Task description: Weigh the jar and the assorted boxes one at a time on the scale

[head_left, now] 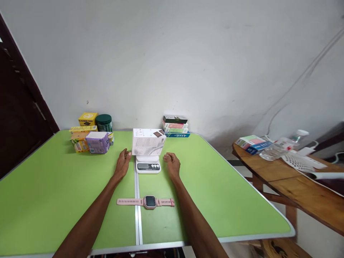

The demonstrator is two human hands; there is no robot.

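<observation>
A white box (148, 142) with grey print rests on the platform of a white kitchen scale (148, 167), whose display and buttons face me. My left hand (123, 163) is just left of the box, fingers loosely bent and apart, holding nothing. On the other side, my right hand (172, 165) stays close to the box's right edge, its fingers half curled with nothing in them. A small gap seems to show between each hand and the box. Nearer to me, between my forearms, a smartwatch (150, 202) with a pink strap lies flat across the table's seam.
On the green table (228, 208), a purple box (98, 142), several yellow packages (88, 118) and a green-lidded jar (104, 123) stand at back left. Stacked flat boxes (175, 126) sit behind at right. A wooden side table (290, 182) holds boxes and a plastic bottle (279, 147).
</observation>
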